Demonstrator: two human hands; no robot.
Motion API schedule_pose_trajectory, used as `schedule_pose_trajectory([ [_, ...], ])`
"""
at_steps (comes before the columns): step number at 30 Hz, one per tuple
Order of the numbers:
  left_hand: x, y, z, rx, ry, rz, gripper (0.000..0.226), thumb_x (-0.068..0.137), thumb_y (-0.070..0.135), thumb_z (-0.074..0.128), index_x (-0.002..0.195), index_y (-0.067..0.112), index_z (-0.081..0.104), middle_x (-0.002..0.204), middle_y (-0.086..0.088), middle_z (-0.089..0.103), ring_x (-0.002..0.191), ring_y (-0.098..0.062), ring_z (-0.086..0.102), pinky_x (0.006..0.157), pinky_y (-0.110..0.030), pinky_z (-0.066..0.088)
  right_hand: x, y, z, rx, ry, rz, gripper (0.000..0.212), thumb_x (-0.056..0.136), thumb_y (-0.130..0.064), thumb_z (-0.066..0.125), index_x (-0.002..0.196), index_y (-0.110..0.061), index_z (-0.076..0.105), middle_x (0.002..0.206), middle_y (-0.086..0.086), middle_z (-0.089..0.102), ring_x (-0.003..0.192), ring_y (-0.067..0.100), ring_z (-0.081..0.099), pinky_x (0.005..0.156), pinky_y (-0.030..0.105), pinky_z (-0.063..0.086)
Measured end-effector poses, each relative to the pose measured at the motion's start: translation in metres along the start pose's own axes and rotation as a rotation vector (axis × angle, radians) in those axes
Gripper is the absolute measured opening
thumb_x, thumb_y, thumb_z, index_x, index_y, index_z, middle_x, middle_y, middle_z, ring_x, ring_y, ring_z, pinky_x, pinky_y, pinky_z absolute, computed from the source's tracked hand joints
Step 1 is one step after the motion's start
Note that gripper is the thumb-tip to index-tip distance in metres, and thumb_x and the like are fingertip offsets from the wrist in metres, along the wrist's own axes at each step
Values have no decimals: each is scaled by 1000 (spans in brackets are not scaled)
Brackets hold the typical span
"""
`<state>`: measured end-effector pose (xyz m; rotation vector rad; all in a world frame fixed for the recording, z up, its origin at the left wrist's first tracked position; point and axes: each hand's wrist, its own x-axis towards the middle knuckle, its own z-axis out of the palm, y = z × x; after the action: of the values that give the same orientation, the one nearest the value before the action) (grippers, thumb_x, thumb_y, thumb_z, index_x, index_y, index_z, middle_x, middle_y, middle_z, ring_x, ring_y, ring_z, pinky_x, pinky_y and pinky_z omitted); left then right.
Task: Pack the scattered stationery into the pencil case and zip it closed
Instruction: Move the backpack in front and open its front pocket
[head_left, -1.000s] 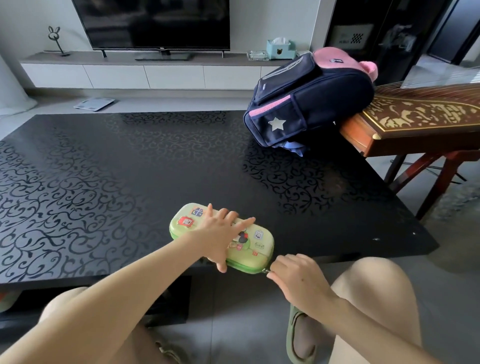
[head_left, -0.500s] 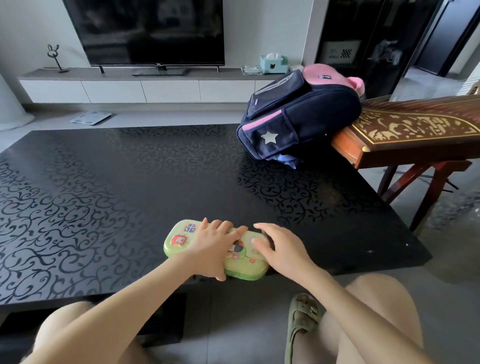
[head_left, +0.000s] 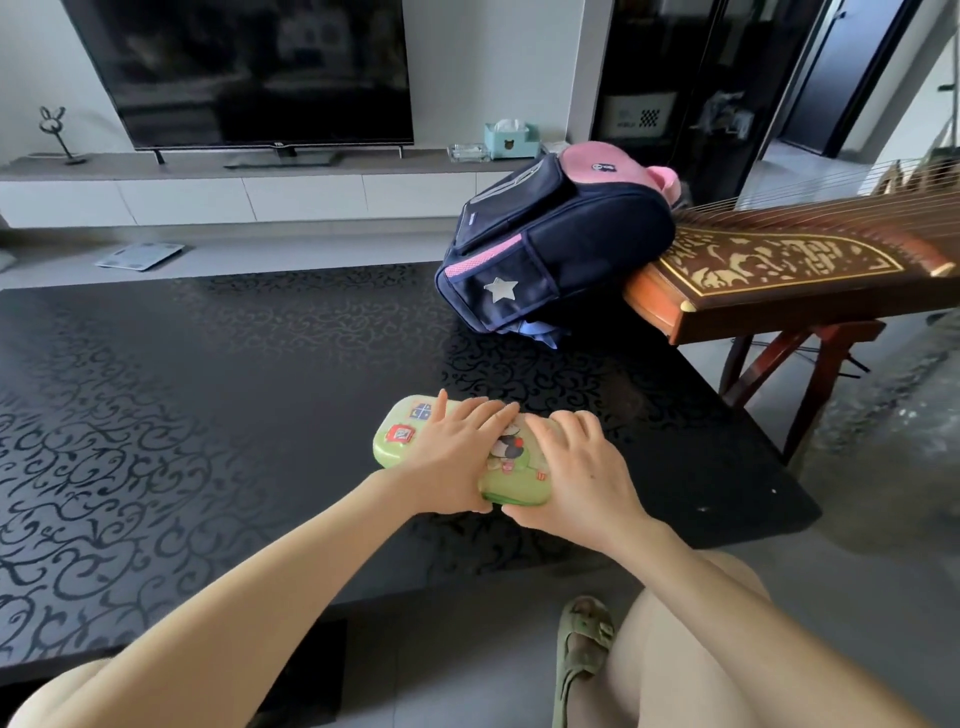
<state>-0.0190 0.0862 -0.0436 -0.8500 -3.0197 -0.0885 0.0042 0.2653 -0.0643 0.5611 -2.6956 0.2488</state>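
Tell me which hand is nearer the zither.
Right. The right hand holds the case at the end nearest the zither; the left hand lies on its middle, farther left.

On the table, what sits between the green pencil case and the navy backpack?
Nothing: in the head view, only a bare stretch of black patterned table separates the pencil case from the backpack.
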Motion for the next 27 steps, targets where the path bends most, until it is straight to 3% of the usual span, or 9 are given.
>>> schedule_pose_trajectory([
  [3,21,8,-5,-34,38,-19,104,76,37,70,147,24,-4,153,0,16,144,-24,4,116,-53,-4,-6,37,-1,-67,81,119,84,53,-65,61,118,-14,50,101,7,55,93,26,50,60,34,53],
  [5,31,8,-11,-80,80,-39,93,82,33,65,147,26,-1,152,-1,20,143,-24,7,116,-50,-1,-14,72,3,-117,78,273,81,52,-62,68,115,-13,52,98,10,55,91,29,49,59,34,52],
  [9,45,-5,-18,-122,226,-48,77,86,23,61,147,25,13,143,-2,36,135,-25,27,117,-47,15,-31,130,9,-139,-137,650,87,61,-68,66,126,-16,42,112,15,49,100,31,47,68,34,45],
  [11,56,-13,-21,-131,275,-70,74,85,18,61,146,23,19,139,-3,42,131,-26,33,113,-46,23,-27,144,10,-223,-248,632,93,63,-77,57,132,-19,36,123,12,45,105,29,48,73,34,44],
  [13,69,-21,-27,-137,303,-98,71,85,18,60,145,23,23,139,-3,43,130,-27,34,112,-45,25,-6,148,4,-248,-217,553,89,68,-78,50,135,-21,35,135,11,39,115,30,45,83,37,44],
  [16,88,-34,-37,-151,350,-131,67,86,18,59,144,22,25,137,-3,45,129,-27,35,109,-37,28,51,154,-14,-90,33,495,70,83,-58,52,136,-16,37,140,13,38,122,34,41,92,42,42],
  [19,104,-49,-47,-197,376,-150,64,88,19,57,143,23,26,131,-2,49,125,-26,38,103,-34,32,124,172,-30,4,208,553,60,88,-38,56,138,-11,34,140,16,40,123,36,42,93,44,42],
  [22,109,-68,-48,-171,390,-141,64,87,20,57,143,25,26,128,0,51,123,-24,39,101,-32,33,190,198,-36,100,226,646,62,90,-26,56,143,-12,27,147,16,33,129,37,39,99,47,40],
  [27,116,-101,-47,-196,375,-155,61,87,22,58,141,26,32,125,1,54,120,-24,42,100,-32,35,256,226,-24,207,180,624,70,89,-10,55,148,-15,18,153,10,26,134,34,36,107,44,32],
])
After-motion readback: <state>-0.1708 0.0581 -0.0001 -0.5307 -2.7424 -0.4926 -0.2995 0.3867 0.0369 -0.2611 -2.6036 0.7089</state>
